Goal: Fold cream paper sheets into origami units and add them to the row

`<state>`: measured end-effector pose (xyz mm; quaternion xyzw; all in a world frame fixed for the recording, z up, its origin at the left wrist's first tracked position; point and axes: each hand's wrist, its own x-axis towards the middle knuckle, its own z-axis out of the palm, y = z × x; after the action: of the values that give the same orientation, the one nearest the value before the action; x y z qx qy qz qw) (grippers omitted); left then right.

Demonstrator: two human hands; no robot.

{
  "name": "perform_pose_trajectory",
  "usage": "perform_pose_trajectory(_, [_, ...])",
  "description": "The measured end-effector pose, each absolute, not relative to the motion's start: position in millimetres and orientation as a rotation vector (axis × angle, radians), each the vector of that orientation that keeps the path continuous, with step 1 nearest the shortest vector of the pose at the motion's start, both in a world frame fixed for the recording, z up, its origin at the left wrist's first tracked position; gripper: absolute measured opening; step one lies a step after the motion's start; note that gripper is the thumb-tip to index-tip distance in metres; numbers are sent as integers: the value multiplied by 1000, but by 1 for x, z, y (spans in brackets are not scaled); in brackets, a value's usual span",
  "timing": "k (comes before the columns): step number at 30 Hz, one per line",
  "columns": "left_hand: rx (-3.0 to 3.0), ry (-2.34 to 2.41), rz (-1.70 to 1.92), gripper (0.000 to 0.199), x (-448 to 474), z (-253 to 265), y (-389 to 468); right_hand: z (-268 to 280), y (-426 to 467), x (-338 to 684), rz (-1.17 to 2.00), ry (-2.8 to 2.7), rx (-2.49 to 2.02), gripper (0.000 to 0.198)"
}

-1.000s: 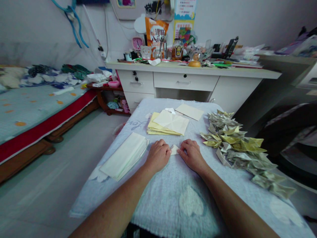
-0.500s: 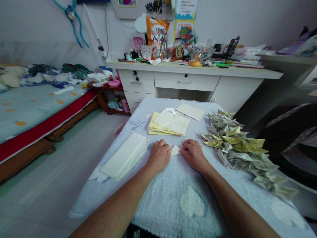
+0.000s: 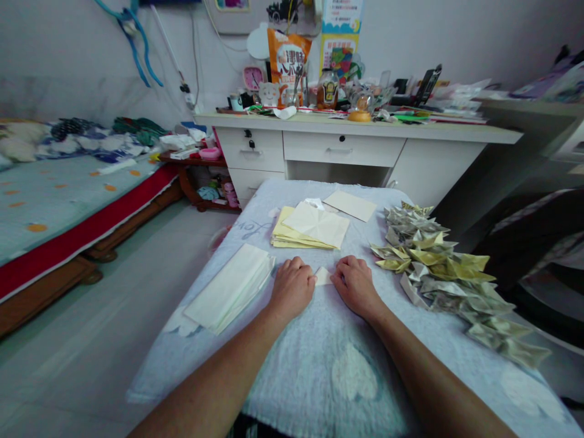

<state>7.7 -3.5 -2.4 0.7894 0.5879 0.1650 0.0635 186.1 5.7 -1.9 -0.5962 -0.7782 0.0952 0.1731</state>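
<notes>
A small piece of folded cream paper (image 3: 323, 276) lies on the cloth-covered table (image 3: 314, 365), between my two hands. My left hand (image 3: 294, 286) is closed, its fingers curled at the paper's left edge. At the right edge my right hand (image 3: 354, 281) is closed too, with thumb and fingertips pressed on the paper. Part of the paper is hidden under the fingers. Just beyond is a stack of yellow and cream sheets (image 3: 296, 234), the top one creased. Left of my left hand lies a pile of long white folded papers (image 3: 228, 292).
Many folded paper shapes (image 3: 433, 264), grey and yellow, line the table's right side. A single cream sheet (image 3: 351, 205) lies near the far edge. Beyond stands a white desk (image 3: 342, 149) crowded with a jar, an orange bag and other items. A bed (image 3: 82, 194) is at the left.
Hardly anything differs. My right hand's fingers have shifted slightly and curl closer over the folded paper's edge; the paper stays in place.
</notes>
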Motion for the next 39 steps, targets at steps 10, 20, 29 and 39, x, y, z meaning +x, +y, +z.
perform_pose_trajectory(10, [2335,1591,607,14,7,-2,-4,-4,2,181,216,-2276,-1518,18])
perform_pose_trajectory(20, [2340,1656,543,7,8,-1,-7,-1,-1,173,168,-2287,-1621,20])
perform_pose_trajectory(29, [2218,1800,505,5,3,-1,-10,-4,2,177,190,-2241,-1698,17])
perform_pose_trajectory(39, [2141,1803,532,6,0,0,-11,-5,4,201,266,-2189,-1743,18])
